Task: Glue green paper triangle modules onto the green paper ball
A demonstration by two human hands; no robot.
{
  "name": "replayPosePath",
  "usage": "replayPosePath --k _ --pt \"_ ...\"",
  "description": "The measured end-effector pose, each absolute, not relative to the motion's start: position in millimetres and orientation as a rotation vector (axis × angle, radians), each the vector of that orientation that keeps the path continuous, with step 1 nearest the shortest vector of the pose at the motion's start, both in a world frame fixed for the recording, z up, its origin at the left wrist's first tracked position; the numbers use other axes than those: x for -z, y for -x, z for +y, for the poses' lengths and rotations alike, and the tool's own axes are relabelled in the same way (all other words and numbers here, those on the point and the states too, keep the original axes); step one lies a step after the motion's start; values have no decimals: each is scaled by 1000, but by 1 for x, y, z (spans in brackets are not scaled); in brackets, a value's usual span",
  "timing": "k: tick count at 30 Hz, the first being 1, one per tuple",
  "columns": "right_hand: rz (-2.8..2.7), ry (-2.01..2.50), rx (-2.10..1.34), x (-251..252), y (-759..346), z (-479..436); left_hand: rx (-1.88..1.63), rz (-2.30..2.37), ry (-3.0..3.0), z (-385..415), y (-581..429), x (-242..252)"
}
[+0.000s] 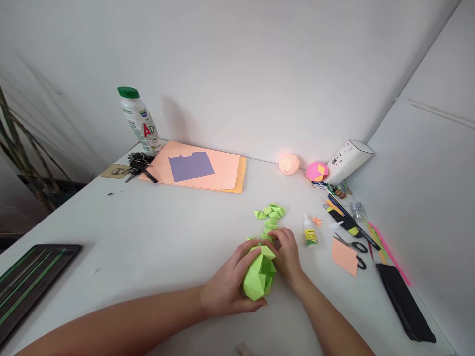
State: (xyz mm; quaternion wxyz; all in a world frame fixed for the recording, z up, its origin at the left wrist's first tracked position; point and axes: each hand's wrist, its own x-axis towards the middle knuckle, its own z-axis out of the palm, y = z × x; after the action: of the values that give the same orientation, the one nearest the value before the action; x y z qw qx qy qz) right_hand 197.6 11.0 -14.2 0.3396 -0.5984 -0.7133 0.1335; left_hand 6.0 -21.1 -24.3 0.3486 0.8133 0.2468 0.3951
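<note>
A green faceted paper ball (256,281) with an opening on its right side is held near the front middle of the table. My left hand (228,284) wraps round its left side, thumb below and fingers over the top. Just behind and right of the ball, my right hand (285,254) has its fingers bent at the ball's top edge, by some green folded pieces; whether it grips one is hidden. More small green folded paper pieces (273,211) lie beyond my hands. A small glue bottle (310,233) is to the right of my right hand.
Scissors (359,246), an orange paper (345,256), pens and a black case (404,301) lie at the right. Two paper balls and a white box (349,160) are against the wall. Orange sheets (226,173), keys and a white bottle (139,121) are at the back left; a dark tablet (33,277) lies left.
</note>
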Motion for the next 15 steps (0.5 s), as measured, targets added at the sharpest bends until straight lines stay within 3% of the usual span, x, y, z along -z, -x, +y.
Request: replayPosePath --k 15 --pt "-1481 1496 -761 3 -210 4 -933 511 -2028 -17 -4 29"
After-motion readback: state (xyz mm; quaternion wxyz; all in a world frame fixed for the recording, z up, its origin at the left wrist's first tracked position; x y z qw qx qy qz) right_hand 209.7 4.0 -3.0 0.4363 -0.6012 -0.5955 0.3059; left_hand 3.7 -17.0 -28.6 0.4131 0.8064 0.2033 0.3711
